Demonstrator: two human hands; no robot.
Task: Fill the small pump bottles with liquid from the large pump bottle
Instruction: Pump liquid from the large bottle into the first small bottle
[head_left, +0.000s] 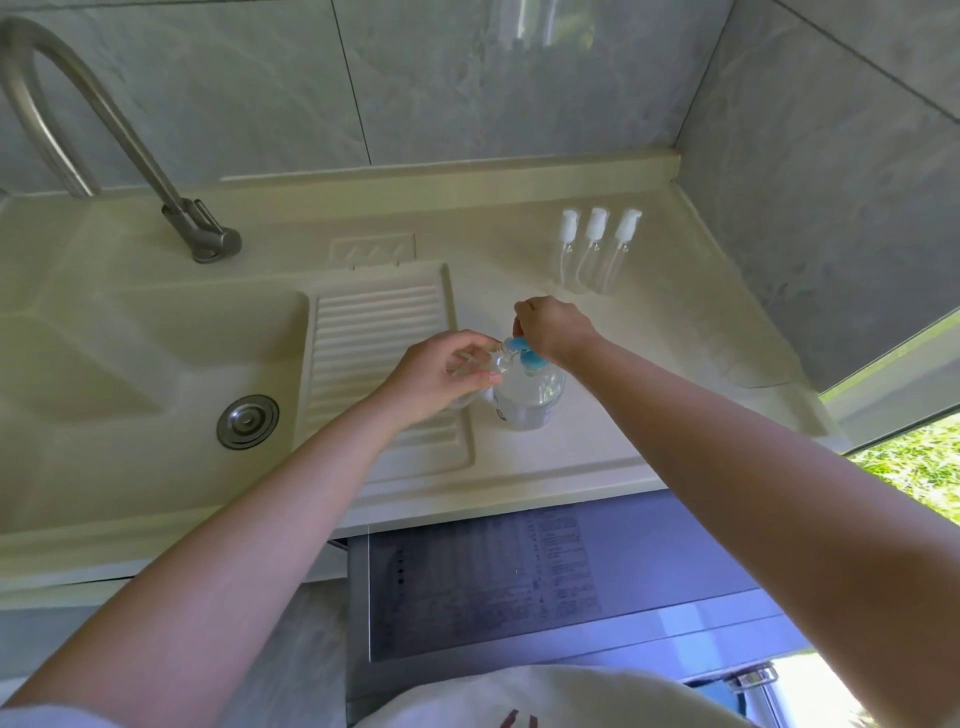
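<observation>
Left hand (441, 376): a small clear bottle (470, 366) is gripped, tilted at the spout.
Right hand (553, 327): the blue pump head (524, 353) is pinched.
Large pump bottle (527, 400): stood near the counter's (649, 364) front edge.
Open counter: lies rightward, toward three small pump bottles (597, 249).

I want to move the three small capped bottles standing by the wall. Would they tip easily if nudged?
Probably. The three small bottles look tall, narrow and empty, so likely light and top-heavy under their white pump caps. They stand close together, so one may knock over its neighbours. The clear walls could be slippery.

three small bottles (597, 249) crowd the back counter (675, 332).
</observation>
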